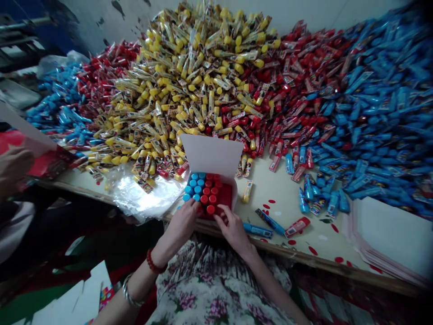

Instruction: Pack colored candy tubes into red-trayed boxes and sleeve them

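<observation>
An open cardboard box [214, 155] stands before me at the table's near edge, its white lid flap raised. Inside are upright tubes with blue caps [193, 183] on the left and tubes with red caps [213, 198] beside them; bare red interior shows at the right. My left hand [183, 222] is at the front left of the box, fingers curled and closed by the red caps; what they grip is hidden. Around the box's front right rim, my right hand [233, 227] has its thumb and fingers bent, close to the nearest red cap.
Heaped yellow tubes [189, 81], red tubes [301, 67] and blue tubes [382, 104] cover the back. Loose tubes [270, 221] lie right of the box, beyond them stacked white cardboard [392, 234]. Clear plastic [142, 194] lies left. Another person's hand [13, 169] is far left.
</observation>
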